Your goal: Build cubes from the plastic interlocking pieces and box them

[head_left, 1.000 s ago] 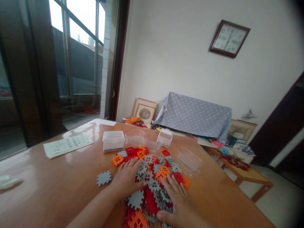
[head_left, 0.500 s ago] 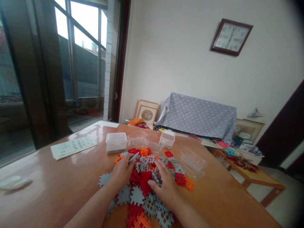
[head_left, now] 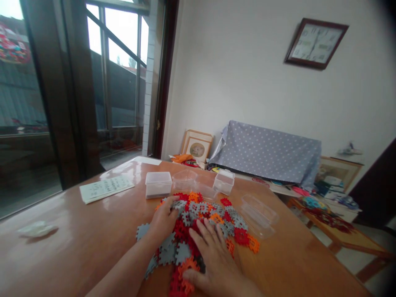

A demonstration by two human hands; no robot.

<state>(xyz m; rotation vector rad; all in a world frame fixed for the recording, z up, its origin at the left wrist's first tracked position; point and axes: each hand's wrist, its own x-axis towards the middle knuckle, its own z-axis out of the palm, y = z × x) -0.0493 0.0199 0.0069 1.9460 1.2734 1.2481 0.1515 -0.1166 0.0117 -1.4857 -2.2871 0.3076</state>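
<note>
"What's the room like in the head view?"

"A pale wall (head_left: 241, 90) with a dark-framed clock (head_left: 317, 43), and a glossy brown surface (head_left: 102, 251) running toward it."

"And the things on it?"

"A heap of interlocking plastic tiles (head_left: 183, 252) in front of the person, with clear plastic boxes (head_left: 158, 185) just behind it. The tiles are grey, red and orange, thin, with toothed edges. Some of the grey ones are solid plates; others, grey and orange, are cut through like window lattices. They overlap at odd angles."

"Any at the edge?"

"An orange tile (head_left: 253, 244) lies at the heap's right side, beside a red tile (head_left: 241, 236)."

"How are the hands posed?"

"The left hand (head_left: 163, 220) reaches to the heap's far left part, its fingers bent and close together by some grey tiles. Whether they grip one, I can't tell. The right hand (head_left: 213, 253) is palm down over the near right part, fingers open and spread forward, thumb out to the side over an orange lattice tile (head_left: 189, 264)."
</note>
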